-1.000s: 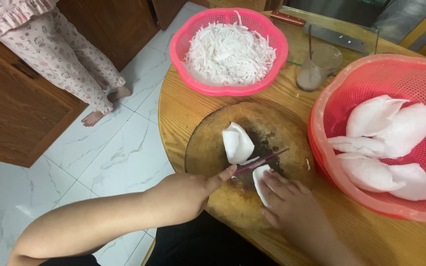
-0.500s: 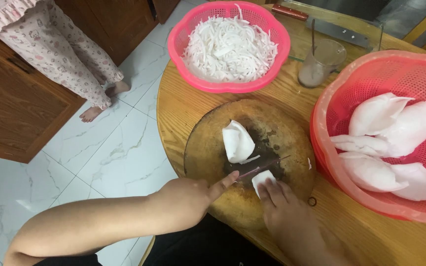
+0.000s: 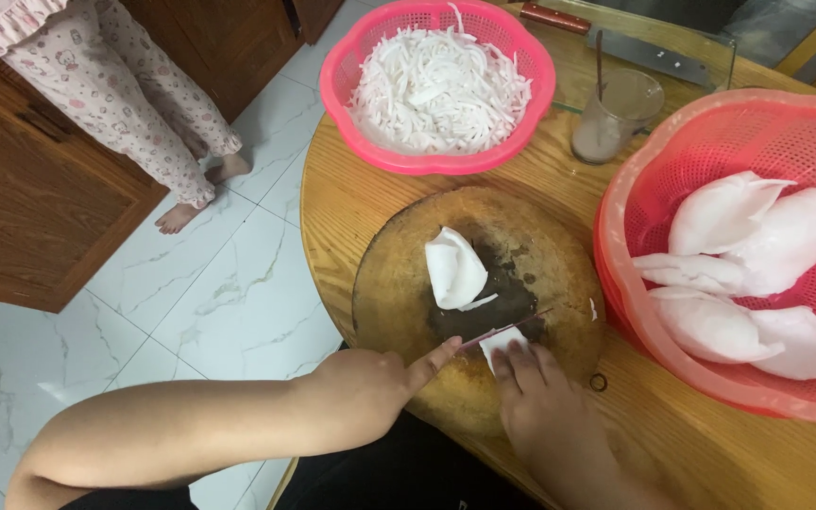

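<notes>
My left hand (image 3: 370, 387) grips a knife (image 3: 507, 331), index finger stretched along its spine, blade lying across a round wooden chopping board (image 3: 399, 283). My right hand (image 3: 540, 406) presses its fingertips on a small white piece of coconut flesh (image 3: 498, 342) right beside the blade. A larger curled white piece (image 3: 453, 269) lies on the board just beyond the knife.
A pink basket (image 3: 521, 66) of thin white strips stands at the table's far side. A larger red basket (image 3: 635, 189) with big white pieces is at the right. A glass (image 3: 616, 118) with a stick and a cleaver (image 3: 635, 47) lie behind. A person in patterned trousers (image 3: 115, 85) stands on the tiled floor at left.
The knife has shifted slightly toward me across the small white piece, and my right fingers have crept back along it. The view has tilted a little.
</notes>
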